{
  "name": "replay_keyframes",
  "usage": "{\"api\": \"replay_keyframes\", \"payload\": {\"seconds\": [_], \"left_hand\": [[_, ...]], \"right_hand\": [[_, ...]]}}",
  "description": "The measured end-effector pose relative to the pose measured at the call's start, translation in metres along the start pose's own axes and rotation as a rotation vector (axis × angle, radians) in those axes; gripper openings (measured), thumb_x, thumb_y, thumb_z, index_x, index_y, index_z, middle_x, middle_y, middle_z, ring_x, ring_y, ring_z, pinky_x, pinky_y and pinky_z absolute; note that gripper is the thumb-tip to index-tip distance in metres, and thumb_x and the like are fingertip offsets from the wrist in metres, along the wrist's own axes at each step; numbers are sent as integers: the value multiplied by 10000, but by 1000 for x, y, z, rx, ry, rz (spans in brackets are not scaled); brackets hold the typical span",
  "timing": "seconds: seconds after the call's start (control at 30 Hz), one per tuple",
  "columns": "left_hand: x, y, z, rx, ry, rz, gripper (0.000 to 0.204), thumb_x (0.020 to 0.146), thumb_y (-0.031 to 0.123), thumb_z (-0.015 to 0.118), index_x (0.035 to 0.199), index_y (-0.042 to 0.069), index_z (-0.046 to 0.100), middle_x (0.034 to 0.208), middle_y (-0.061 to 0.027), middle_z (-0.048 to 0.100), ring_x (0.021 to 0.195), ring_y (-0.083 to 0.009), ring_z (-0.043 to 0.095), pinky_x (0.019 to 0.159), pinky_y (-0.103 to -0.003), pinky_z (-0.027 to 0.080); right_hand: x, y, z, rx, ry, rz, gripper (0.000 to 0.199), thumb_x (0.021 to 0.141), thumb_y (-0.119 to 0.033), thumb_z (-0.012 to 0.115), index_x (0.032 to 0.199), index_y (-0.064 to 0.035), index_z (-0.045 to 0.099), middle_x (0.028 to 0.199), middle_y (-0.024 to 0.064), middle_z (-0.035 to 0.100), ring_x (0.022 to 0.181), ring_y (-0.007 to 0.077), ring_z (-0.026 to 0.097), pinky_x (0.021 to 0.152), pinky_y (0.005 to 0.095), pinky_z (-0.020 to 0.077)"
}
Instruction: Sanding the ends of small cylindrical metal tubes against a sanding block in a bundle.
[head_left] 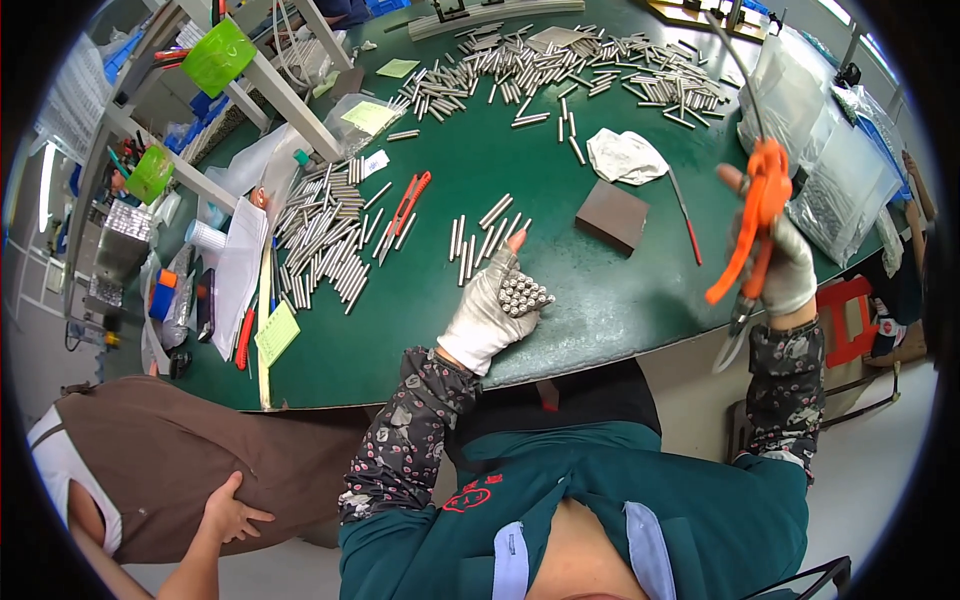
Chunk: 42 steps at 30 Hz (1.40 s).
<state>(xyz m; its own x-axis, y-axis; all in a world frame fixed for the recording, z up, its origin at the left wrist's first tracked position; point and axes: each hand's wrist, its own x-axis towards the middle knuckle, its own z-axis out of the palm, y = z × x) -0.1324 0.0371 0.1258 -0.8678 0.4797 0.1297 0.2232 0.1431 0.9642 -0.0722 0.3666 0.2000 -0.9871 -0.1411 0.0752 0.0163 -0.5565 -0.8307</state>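
Observation:
My left hand (pixel 478 326), in a white fingertip-bare glove, is closed around a bundle of short steel pins (pixel 522 295), their round ends facing up. It is just above the green table's front part, and several loose pins (pixel 470 248) lie beyond its fingers. My right hand (pixel 790 268), gloved the same way, is raised at the right edge of the table. Its fingers are wrapped round an orange air blow gun (pixel 765 190), to which a grey hose (pixel 742 85) runs from above. A brown block (pixel 611 216) sits on the table between my hands.
Large heaps of pins (pixel 540 65) spread along the far side and the left (pixel 325 225). A red utility knife (pixel 405 215), white cloth (pixel 625 156) and red-handled tool (pixel 687 220) lie on the table. Plastic bags (pixel 845 150) line the right edge. Another person's hand (pixel 232 515) is at lower left.

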Motion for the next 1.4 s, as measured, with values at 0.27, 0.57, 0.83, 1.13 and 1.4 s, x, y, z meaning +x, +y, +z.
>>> {"api": "replay_keyframes", "payload": {"seconds": [0.27,0.57,0.83,1.13,1.4], "left_hand": [[-3,-6,-1,26,-74,131,858,609,-78,620,1364,131,271,845,1,525,730,-73,522,707,-198,437],[4,-8,2,215,-99,292,906,615,-81,605,1388,130,184,732,-23,575,650,-116,558,637,-227,452],[4,-2,2,322,-117,337,882,611,-73,621,1372,94,209,729,-48,581,647,-158,579,628,-246,465],[2,-5,1,335,-91,329,842,612,-71,620,1354,78,251,740,-42,583,658,-148,582,635,-249,470],[3,-8,1,311,-108,287,792,624,-61,611,1336,74,291,754,-29,572,672,-138,578,653,-233,466]], "right_hand": [[-38,24,58,-323,-121,940,543,581,-155,751,1070,-58,536,655,21,552,380,51,420,317,195,323],[-80,39,58,-705,-393,1099,307,661,-107,750,933,-39,624,779,34,618,625,110,570,584,223,489],[-52,19,63,-1333,-95,281,265,704,-217,663,910,-61,599,624,89,591,577,230,583,570,308,467],[-42,4,91,-1620,-5,204,244,673,-184,652,848,-51,546,647,156,577,647,339,576,593,385,454],[-43,10,84,-1588,-30,219,243,680,-195,648,847,-48,552,654,168,576,656,349,574,602,392,454]]}}
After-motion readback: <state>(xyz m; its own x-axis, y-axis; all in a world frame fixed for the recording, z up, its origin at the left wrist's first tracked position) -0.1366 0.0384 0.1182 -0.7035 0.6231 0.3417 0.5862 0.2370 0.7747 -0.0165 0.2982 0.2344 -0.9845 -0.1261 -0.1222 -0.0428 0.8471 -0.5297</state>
